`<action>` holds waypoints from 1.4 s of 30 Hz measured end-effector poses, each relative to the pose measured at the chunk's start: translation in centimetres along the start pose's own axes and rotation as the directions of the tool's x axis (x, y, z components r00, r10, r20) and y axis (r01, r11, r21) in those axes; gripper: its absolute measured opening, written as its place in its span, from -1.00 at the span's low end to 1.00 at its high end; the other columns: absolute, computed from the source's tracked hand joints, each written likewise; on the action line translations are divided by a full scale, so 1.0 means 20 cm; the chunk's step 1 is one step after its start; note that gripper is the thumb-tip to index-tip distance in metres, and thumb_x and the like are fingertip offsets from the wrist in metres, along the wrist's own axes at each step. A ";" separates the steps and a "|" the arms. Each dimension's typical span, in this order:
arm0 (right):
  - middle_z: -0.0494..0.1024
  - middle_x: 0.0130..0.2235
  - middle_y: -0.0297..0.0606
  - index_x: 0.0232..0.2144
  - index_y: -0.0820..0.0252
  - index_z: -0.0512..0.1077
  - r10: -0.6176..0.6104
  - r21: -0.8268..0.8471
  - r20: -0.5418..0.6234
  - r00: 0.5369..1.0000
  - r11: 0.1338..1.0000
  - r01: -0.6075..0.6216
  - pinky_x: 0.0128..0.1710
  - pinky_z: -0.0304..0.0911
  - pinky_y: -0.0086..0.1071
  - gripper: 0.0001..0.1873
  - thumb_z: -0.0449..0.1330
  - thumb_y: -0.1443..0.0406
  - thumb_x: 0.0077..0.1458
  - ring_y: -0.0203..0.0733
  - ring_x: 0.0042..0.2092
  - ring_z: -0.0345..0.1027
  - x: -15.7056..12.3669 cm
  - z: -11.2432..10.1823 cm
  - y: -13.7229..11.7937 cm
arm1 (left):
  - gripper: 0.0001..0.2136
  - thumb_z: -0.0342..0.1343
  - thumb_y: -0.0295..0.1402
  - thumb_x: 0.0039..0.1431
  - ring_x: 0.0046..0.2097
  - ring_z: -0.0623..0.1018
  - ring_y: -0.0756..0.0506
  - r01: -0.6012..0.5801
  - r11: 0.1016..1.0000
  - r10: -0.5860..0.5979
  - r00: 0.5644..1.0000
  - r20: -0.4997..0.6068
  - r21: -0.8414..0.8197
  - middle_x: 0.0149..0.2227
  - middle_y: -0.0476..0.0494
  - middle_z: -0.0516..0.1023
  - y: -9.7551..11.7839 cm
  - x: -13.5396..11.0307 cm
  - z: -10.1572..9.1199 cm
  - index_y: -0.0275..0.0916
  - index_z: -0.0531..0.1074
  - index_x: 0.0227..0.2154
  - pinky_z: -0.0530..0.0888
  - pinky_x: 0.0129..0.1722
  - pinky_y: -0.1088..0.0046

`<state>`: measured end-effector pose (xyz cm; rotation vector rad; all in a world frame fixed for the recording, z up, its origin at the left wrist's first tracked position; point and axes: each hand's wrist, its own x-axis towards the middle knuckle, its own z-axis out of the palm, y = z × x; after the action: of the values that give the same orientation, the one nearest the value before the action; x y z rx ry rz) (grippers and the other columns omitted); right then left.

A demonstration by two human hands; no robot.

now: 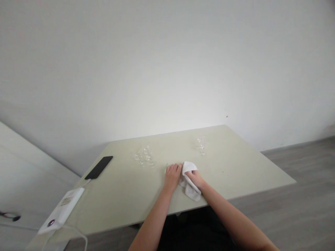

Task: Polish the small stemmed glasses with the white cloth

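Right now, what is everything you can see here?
table: one, pale beige, against the wall
glasses: small cluster, count unclear, clear, far side of table, left of centre
lone glass: one, clear, far side, right of centre
phone: one, black, table's left edge
box: one, white, near-left corner
cable: one, white, hanging off that corner
wall: white, behind table
floor: grey, to the right
white cloth: one, table's near middle
left hand: on the table, touching the cloth
right hand: grip closed on the cloth
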<state>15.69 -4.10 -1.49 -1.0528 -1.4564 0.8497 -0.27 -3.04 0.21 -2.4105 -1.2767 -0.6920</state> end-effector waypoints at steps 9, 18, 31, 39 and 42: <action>0.52 -0.14 -0.12 -0.17 0.21 0.48 -0.081 -0.060 0.011 0.997 0.995 0.082 -0.05 0.28 -0.17 -0.60 0.26 0.10 -0.03 0.01 -0.11 0.38 0.00 0.05 -0.06 | -0.79 0.01 -0.46 0.21 -0.17 0.47 -0.17 0.044 0.997 -0.044 0.999 -0.007 -0.069 -0.26 -0.19 0.52 -0.04 0.00 0.01 -0.26 0.39 -0.11 0.36 -0.10 0.24; 0.51 -0.29 -0.17 -0.28 0.19 0.48 -0.042 -0.238 0.060 0.997 0.970 0.055 -0.14 0.32 -0.18 -0.79 0.25 0.24 -0.01 -0.07 -0.25 0.36 -0.07 0.00 -0.07 | -0.77 -0.03 -0.52 0.20 -0.17 0.46 -0.18 -0.037 0.999 0.039 0.995 0.096 -0.024 -0.27 -0.17 0.51 -0.03 0.00 0.02 -0.22 0.39 -0.12 0.36 -0.10 0.22; 0.49 -0.39 -0.27 -0.40 0.17 0.42 0.216 0.106 -0.187 0.958 0.974 -0.199 -0.17 0.33 -0.22 -0.69 0.00 0.11 0.15 -0.10 -0.26 0.37 0.04 0.08 -0.01 | -0.78 -0.09 -0.49 0.26 -0.07 0.46 -0.13 -0.068 0.992 0.060 0.994 -0.087 -0.103 -0.21 -0.14 0.48 -0.03 0.02 -0.01 -0.20 0.34 -0.09 0.23 0.21 0.07; 0.51 -0.23 -0.20 -0.21 0.19 0.42 0.087 0.002 -0.096 0.992 0.996 -0.087 -0.07 0.30 -0.18 -0.66 0.25 0.16 -0.05 -0.06 -0.17 0.37 -0.02 0.06 -0.04 | -0.84 -0.04 -0.51 0.19 -0.13 0.45 -0.17 0.057 0.997 -0.053 0.997 0.061 -0.057 -0.26 -0.13 0.49 -0.02 0.01 0.01 -0.18 0.37 -0.22 0.30 0.06 0.13; 0.40 -0.06 -0.09 -0.10 0.22 0.39 -0.138 -0.167 -0.098 0.986 0.979 0.121 0.07 0.22 -0.14 -0.54 0.30 0.26 -0.11 0.02 -0.01 0.29 -0.06 0.07 -0.09 | -0.81 0.01 -0.53 0.12 -0.14 0.46 -0.18 0.103 0.989 -0.088 0.986 0.140 -0.104 -0.26 -0.17 0.50 -0.02 0.01 0.00 -0.23 0.37 -0.19 0.32 -0.02 0.18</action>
<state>14.03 -5.68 -0.51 -1.0929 -1.5021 0.5809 -0.58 -2.62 0.33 -2.5374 -1.4515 -0.6504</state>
